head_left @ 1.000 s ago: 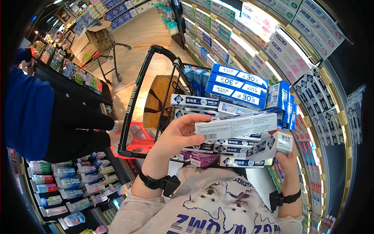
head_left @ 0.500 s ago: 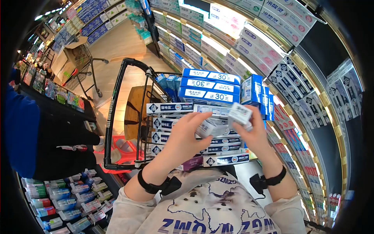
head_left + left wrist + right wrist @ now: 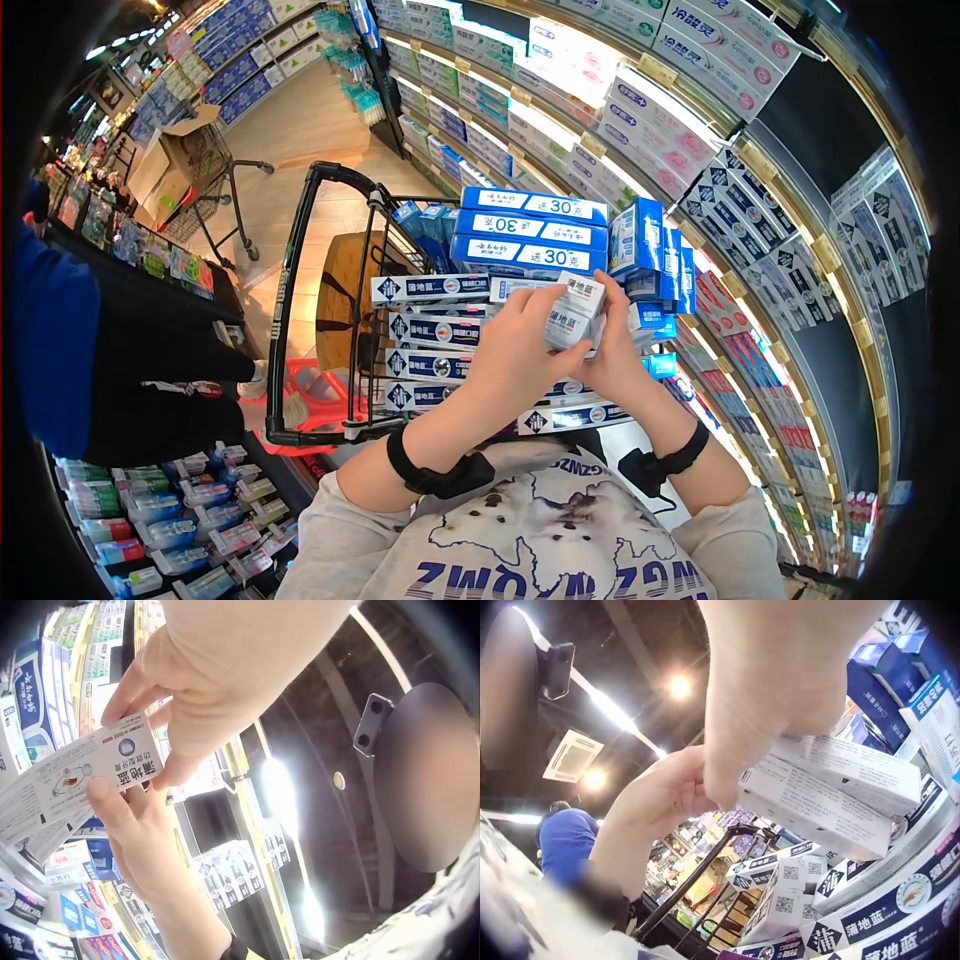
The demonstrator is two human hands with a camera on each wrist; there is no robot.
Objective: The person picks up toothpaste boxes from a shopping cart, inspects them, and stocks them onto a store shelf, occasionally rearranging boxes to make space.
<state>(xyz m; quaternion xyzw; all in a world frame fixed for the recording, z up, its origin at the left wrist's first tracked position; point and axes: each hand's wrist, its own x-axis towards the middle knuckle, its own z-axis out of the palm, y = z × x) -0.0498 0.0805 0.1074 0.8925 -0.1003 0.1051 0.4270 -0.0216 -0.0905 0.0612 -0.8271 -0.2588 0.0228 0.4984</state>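
Two white toothpaste boxes (image 3: 567,328) are held together, one against the other, above the cart, their printed ends pointing up toward the head camera. My left hand (image 3: 515,345) grips them from the left, thumb near the lower end. On the other side my right hand (image 3: 618,352) holds them with its fingers around the edge. In the left wrist view the right thumb lies on the printed face of the front toothpaste box (image 3: 105,761). The right wrist view shows both boxes' long sides, stacked slightly fanned, over the piled boxes (image 3: 870,922) below.
The black shopping cart (image 3: 300,270) holds stacked white-and-navy toothpaste boxes (image 3: 430,330) and blue boxes (image 3: 530,228). Shelves of toothpaste (image 3: 640,130) curve along the right. A person in blue (image 3: 60,350) stands at the left, near another cart with a cardboard carton (image 3: 175,165).
Earlier each hand held a separate toothpaste box, the left one lying crosswise. The hands have come together, and both boxes are now turned end-up and aligned. The head view has shifted.
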